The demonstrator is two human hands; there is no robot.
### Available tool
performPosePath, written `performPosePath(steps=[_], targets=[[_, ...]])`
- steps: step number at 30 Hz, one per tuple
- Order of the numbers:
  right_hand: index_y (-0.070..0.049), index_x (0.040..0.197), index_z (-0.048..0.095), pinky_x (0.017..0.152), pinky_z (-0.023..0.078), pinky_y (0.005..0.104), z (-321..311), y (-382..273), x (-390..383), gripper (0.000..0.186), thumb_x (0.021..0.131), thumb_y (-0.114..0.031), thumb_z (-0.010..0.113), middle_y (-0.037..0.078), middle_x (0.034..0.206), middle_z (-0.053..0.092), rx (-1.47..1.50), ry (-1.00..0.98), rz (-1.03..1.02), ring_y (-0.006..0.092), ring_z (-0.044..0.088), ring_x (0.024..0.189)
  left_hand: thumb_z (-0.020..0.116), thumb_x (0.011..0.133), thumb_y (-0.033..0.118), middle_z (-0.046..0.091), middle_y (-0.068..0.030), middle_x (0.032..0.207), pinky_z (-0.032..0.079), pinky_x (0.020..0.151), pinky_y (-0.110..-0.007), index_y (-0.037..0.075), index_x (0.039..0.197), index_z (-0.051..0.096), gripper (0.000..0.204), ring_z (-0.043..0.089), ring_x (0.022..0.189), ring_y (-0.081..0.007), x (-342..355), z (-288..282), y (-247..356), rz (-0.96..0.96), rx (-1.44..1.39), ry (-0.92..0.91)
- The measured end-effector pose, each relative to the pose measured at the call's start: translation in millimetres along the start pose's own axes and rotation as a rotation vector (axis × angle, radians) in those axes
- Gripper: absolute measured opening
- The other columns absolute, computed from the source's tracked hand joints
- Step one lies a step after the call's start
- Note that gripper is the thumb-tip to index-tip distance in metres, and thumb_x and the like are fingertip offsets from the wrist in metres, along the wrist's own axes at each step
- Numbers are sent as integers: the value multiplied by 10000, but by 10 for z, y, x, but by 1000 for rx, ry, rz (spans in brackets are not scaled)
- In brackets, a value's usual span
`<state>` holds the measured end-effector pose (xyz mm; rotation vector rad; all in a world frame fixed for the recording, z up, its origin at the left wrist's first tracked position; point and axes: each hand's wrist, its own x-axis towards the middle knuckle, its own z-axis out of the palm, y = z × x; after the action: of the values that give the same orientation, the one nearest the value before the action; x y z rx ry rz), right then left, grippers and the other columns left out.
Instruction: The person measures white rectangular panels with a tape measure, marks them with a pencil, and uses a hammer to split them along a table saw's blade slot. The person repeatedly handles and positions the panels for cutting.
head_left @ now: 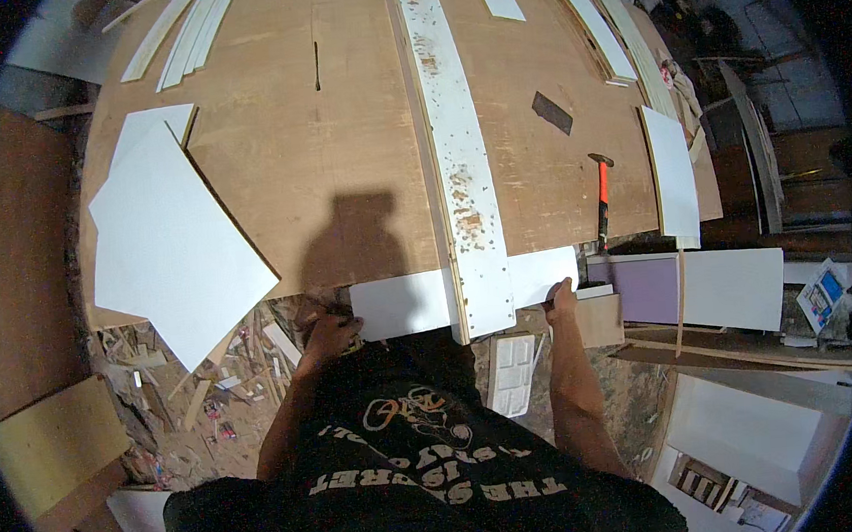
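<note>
A narrow white board [404, 305] lies across the near edge of the brown table, passing beneath a long white plank [470, 194]. My left hand [330, 334] is closed at the board's left end, its fingers partly in shadow. Near the other end, my right hand [561, 298] grips the board's front edge, thumb on top. The plank runs from the far side of the table toward me. Its white face is worn and dotted with small holes, and its near end juts past the table edge.
Large white panels [167, 235] overlap at the table's left. White strips [197, 35] lie behind them, near a dark slit [316, 68] in the tabletop [270, 158]. A red-handled hammer [603, 199] and dark flat piece [552, 114] rest on the right. Wood scraps [198, 401] litter the floor.
</note>
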<state>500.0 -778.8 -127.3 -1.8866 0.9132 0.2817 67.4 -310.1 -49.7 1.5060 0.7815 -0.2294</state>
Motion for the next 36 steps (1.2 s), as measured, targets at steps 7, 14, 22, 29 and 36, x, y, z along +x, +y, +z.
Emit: performPosePath(steps=[7,14,22,29,36], targets=[[-3,1193,589,706,535,379,-113,-741,-1289,507,1000,-472,593,114,937,626,-29,-53,-328,250,607,786,587,1022,327,676,-173,1143,495,952,-401,4,1203,661,377,638,1072,-287,-352,-356,689,44,231,-112],[9,1257,620,818,563,325,547,-1342,-3629,275,1020,-129,607,91,967,685,86,-1187,-732,186,669,860,793,841,70,620,-131,1243,477,1013,-370,67,1317,498,559,584,1185,-218,-836,-141,2195,308,115,222],[-28,1123,696,804,579,332,1574,-1881,-4712,202,960,-146,716,108,1056,699,-396,-1535,-951,167,693,919,978,587,289,677,-171,1103,519,918,-461,57,1186,535,781,658,1051,-377,-557,-383,3035,251,325,343],[-14,1078,671,823,554,358,2709,-2310,-4094,237,1004,-235,631,113,1016,705,-127,-1354,-387,176,675,905,779,868,285,729,-161,1032,518,953,-423,30,972,729,279,678,1036,-341,380,-2202,2710,220,642,153],[-23,1101,692,782,565,380,4083,-3234,-3552,226,983,-192,599,194,1034,725,-414,-576,-1240,303,711,910,627,959,280,717,-159,962,536,847,-437,135,1058,780,233,689,927,-328,1757,-4062,2635,319,815,381]])
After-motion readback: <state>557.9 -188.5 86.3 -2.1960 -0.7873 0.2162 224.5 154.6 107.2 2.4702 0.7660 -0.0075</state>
